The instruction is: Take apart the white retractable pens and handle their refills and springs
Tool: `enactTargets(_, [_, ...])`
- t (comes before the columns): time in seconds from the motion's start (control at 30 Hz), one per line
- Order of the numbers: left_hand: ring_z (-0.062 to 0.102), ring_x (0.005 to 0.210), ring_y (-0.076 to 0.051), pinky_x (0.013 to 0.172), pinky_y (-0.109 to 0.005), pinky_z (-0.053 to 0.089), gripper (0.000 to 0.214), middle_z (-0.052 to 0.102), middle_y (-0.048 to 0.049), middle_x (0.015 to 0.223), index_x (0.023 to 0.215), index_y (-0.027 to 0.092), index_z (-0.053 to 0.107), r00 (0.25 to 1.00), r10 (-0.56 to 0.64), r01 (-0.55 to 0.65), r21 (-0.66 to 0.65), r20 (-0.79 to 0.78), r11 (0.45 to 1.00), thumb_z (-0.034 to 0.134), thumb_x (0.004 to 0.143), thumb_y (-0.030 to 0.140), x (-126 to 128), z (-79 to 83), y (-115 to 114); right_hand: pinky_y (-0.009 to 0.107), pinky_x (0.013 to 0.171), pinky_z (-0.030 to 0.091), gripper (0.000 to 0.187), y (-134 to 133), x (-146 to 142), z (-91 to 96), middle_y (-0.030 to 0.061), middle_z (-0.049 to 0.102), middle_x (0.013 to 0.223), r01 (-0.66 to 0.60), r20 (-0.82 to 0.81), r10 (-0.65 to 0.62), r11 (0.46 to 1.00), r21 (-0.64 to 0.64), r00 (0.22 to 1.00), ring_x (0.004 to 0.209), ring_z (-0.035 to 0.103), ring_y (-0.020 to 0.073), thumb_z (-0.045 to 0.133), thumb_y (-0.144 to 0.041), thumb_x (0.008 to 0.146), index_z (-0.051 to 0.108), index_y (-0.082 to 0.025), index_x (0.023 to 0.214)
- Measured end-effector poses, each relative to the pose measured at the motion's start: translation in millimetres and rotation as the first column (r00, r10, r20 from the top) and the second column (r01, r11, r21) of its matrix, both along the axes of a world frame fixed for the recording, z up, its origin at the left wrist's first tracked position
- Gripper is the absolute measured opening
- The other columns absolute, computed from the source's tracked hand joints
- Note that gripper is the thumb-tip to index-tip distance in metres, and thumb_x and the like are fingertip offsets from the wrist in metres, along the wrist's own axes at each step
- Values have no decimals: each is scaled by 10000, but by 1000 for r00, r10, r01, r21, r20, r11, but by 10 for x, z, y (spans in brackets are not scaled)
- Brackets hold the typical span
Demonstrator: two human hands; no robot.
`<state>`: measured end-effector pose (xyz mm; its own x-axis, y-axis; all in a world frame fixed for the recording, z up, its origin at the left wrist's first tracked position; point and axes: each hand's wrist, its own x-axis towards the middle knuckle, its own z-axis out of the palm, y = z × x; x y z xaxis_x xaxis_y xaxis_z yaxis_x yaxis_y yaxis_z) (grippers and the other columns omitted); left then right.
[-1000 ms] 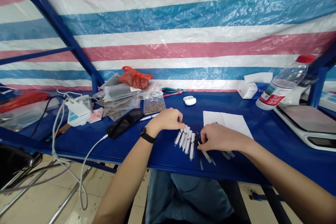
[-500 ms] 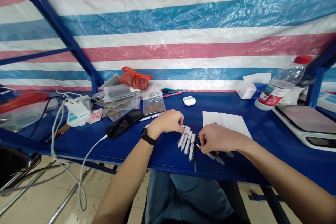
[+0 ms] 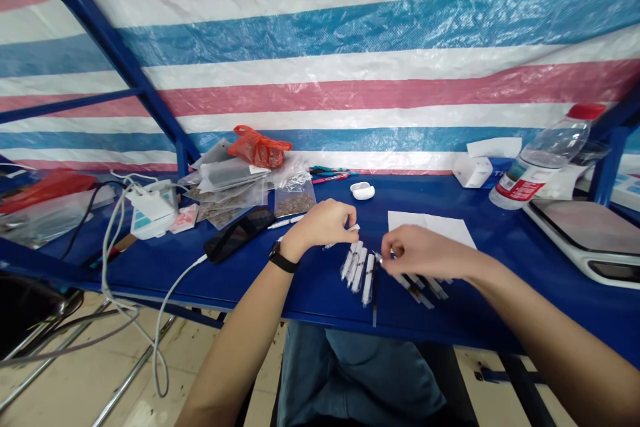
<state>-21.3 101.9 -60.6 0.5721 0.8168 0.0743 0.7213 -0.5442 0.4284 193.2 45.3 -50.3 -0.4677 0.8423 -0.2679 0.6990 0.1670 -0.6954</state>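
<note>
Tubes [image 3: 358, 269] between pinching left hand [image 3: 320, 227], right hand [image 3: 425, 252].

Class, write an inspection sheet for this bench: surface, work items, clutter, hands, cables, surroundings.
Surface: blue bench, with a white paper sheet.
Job's things: slim white sleeved sticks in a row, dark-tipped strips beside them.
Clutter: filled plastic bags, red bag, phone, earbud case, water bottle.
Hands: left hand pinches a white stick; right hand sits at a small metal tip, grip unclear.
Cables: white cables by a charger.
Surroundings: striped tarp, tiled floor.
</note>
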Motion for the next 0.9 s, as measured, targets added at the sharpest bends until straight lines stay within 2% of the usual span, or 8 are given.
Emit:
enactTargets(0.07, [498,550,-120,577,-261,285,97,540,53,568,683,192,605,999,21,-23,33,45,999,684,736,211,-2,-2,13,257,494,337,159,109,90,49,-1,561,607,176,-204,-163,983,49,965,543,478,132,619,-353,718,597,-203,670])
enactTargets(0.17, [492,538,-114,579,-253,296,83,535,62,561,699,190,593,991,70,-84,125,111,989,661,746,192,-3,-29,39,288,621,492,174,288,211,78,29,622,671,491,-494,-425,871,4,759,661,586,170,620,-347,696,505,-216,680])
enactTargets(0.23, [501,543,-115,581,-249,308,74,543,63,567,709,191,592,983,86,-117,191,164,975,653,752,189,-1,-58,53,321,690,535,212,390,273,55,46,660,722,594,-610,-499,803,-56,616,707,626,183,631,-328,677,445,-226,686])
enactTargets(0.3, [507,546,-115,576,-246,312,74,546,62,572,710,193,589,973,83,-134,238,213,962,649,753,188,3,-86,64,319,660,527,225,467,321,3,31,645,706,627,-658,-510,776,-73,554,670,621,177,611,-330,681,408,-237,709])
enactTargets(0.47, [491,536,-108,569,-245,312,60,540,65,575,729,194,595,958,86,-167,291,273,942,645,759,184,10,-125,80,263,482,286,136,510,358,-99,-56,403,521,538,-501,-424,837,102,754,477,376,132,542,-339,720,442,-248,705])
enactTargets(0.57, [492,548,-107,572,-244,316,55,553,60,603,740,193,595,953,80,-177,322,293,930,645,761,181,13,-141,87,285,550,307,133,445,330,-58,-13,524,591,272,-94,-256,933,238,962,561,466,157,579,-339,737,546,-224,679])
enactTargets(0.67, [508,581,-108,583,-240,331,63,578,47,653,740,191,586,947,63,-178,353,314,918,642,762,177,15,-158,90,298,582,320,240,377,307,-2,12,562,650,49,229,-96,978,203,969,618,523,182,596,-437,788,588,-213,700])
enactTargets(0.9, [510,589,-107,589,-237,350,68,573,46,666,739,194,574,946,39,-162,363,322,918,636,759,173,26,-181,89,307,585,326,218,277,232,-21,26,604,686,-32,298,4,995,92,955,634,536,187,624,-385,773,569,-208,659])
